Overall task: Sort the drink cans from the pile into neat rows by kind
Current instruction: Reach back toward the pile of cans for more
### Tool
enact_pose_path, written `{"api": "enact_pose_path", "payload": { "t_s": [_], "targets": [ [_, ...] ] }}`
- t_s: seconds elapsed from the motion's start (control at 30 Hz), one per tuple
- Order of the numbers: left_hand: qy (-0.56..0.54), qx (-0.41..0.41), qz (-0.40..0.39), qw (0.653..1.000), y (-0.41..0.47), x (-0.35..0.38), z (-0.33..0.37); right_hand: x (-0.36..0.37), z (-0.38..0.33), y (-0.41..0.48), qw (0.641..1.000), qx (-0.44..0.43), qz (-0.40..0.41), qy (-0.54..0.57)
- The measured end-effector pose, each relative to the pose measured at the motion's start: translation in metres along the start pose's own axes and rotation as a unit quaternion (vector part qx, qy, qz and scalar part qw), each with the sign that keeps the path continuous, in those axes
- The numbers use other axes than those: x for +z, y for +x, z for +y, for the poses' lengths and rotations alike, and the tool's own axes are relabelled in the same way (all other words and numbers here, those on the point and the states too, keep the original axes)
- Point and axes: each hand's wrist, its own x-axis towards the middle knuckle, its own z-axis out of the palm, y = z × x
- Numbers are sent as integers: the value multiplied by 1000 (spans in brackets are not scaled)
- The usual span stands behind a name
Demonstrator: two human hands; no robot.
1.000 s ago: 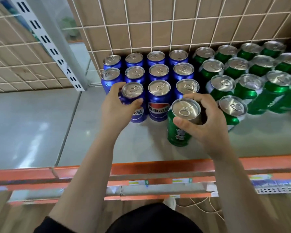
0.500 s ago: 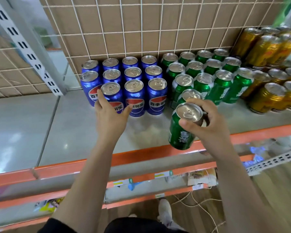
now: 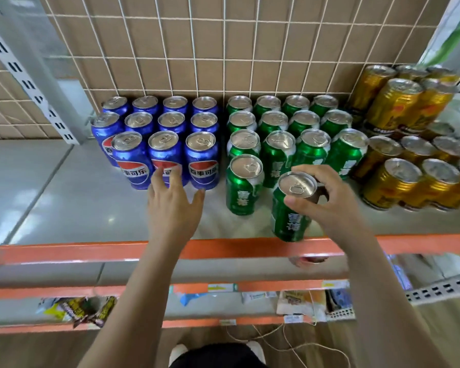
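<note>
The green can [image 3: 290, 221] is tilted near the front edge of the shelf [image 3: 91, 203], just in front of the rows of green cans [image 3: 276, 152]. The right hand [image 3: 332, 205] grips it round its top. The left hand [image 3: 170, 208] is open with fingers spread, right by the front blue cans [image 3: 165, 152], and gold cans [image 3: 398, 181] sit far right.

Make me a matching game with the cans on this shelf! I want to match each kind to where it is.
Things:
1. blue cans
2. green cans
3. gold cans
4. tilted green can

Places:
A. in the right hand
B. left end of the rows
C. far right of the shelf
D. middle, between two other colours

Pairs: 1-B, 2-D, 3-C, 4-A
</note>
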Motion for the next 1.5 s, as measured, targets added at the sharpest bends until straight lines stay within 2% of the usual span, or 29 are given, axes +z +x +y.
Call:
{"api": "enact_pose_path", "payload": {
  "t_s": [0.33, 0.43, 0.57, 0.8, 1.07, 1.23, 1.5],
  "targets": [
    [39, 13, -32, 999, -24, 3, 30, -7, 28, 35, 995, -67, -59, -48],
    [58, 22, -22, 998, -26, 1, 34, -2, 30, 33, 992, -101, -32, -68],
    [76, 27, -28, 996, -30, -1, 37, 3, 37, 21, 985, -113, -17, -132],
    [90, 27, -23, 995, -41, -7, 28, 14, 34, 24, 973, -142, 49, -175],
    [119, 17, -5, 993, -46, -17, 19, 21, 47, 25, 969, -145, 42, -195],
    [130, -1, 3, 991, -50, -22, 15, 28, 32, 5, 947, -192, 115, -231],
    [128, -58, 41, 989, -71, -56, -15, 62, -3, -10, 933, -267, 11, -240]
  ]
}}
